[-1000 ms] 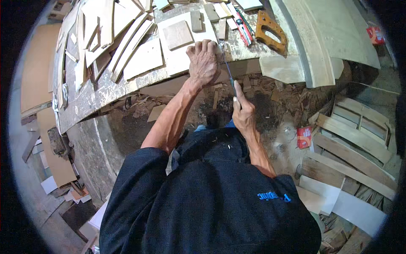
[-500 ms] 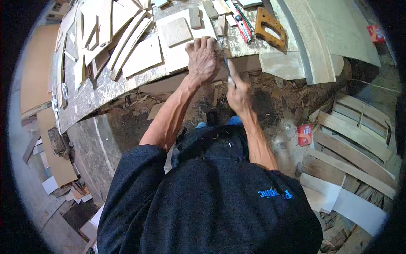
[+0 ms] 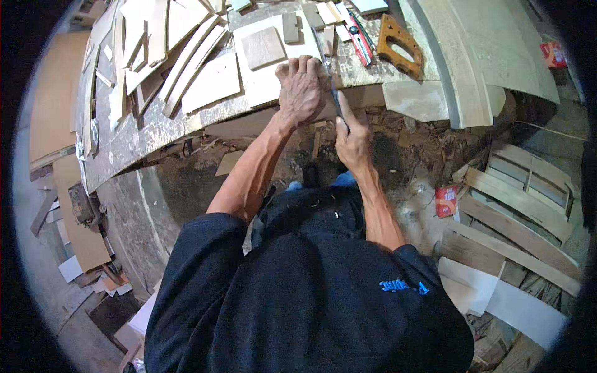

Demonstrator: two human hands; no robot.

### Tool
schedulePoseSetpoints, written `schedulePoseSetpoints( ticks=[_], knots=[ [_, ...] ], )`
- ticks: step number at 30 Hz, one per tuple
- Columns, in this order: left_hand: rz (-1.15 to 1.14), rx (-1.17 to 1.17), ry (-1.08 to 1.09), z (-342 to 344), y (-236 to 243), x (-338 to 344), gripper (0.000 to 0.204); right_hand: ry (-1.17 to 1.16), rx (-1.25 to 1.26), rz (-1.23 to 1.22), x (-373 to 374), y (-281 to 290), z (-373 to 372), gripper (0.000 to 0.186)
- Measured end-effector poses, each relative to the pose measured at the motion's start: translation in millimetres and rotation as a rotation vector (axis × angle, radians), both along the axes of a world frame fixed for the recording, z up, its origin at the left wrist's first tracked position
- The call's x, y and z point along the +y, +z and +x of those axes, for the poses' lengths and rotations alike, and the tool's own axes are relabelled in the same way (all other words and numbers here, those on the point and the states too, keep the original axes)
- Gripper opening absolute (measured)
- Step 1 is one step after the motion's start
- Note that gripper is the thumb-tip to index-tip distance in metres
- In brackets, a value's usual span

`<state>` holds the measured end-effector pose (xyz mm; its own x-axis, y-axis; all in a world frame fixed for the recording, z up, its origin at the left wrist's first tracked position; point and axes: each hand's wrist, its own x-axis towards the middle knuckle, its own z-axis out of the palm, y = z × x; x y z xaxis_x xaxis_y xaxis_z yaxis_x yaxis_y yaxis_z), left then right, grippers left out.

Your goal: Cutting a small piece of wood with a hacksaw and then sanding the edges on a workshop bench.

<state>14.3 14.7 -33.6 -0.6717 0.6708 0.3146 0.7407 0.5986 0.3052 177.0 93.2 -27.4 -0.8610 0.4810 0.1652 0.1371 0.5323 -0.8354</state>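
Note:
My right hand (image 3: 353,138) is closed round the near end of a long, thin, dark tool (image 3: 336,98), its forefinger stretched along it. The tool points away from me, past the right side of my left hand, and its exact kind is hard to make out. My left hand (image 3: 301,91) is closed, knuckles up, at the near edge of the workbench (image 3: 149,133). Whatever its fingers hold is hidden beneath them. Just beyond it lies a pale board (image 3: 256,81) bearing a square wooden block (image 3: 263,48) and a smaller grey-brown block (image 3: 290,28).
A wooden-handled saw (image 3: 400,46) and a red utility knife (image 3: 359,45) lie right of the board. Curved wood strips (image 3: 194,68) cover the bench's left. A long curved piece (image 3: 457,68) overhangs at right. Wooden frames (image 3: 522,211) and a red box (image 3: 446,201) stand lower right.
My right hand and the tool have shifted slightly toward me. My left hand stays closed at the bench edge. The whole view has moved a little.

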Motion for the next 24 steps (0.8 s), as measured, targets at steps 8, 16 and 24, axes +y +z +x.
schedulePoseSetpoints(
  ticks=[8, 16, 24],
  knots=[
    [0.055, -0.062, -0.042, 1.0, 7.5, 1.3, 0.042, -0.003, -0.047, -0.061, 7.2, 2.3, -8.8, 0.051],
    [0.361, 0.078, -0.153, -3.9, 5.6, -15.6, 0.069, -0.059, -0.114, 0.006, -4.2, 19.6, -9.4, 0.057],
    [0.404, -0.077, 0.094, 27.7, 18.2, -41.2, 0.072, -0.068, -0.023, -0.043, -7.6, 1.0, -9.6, 0.059]
  ],
)
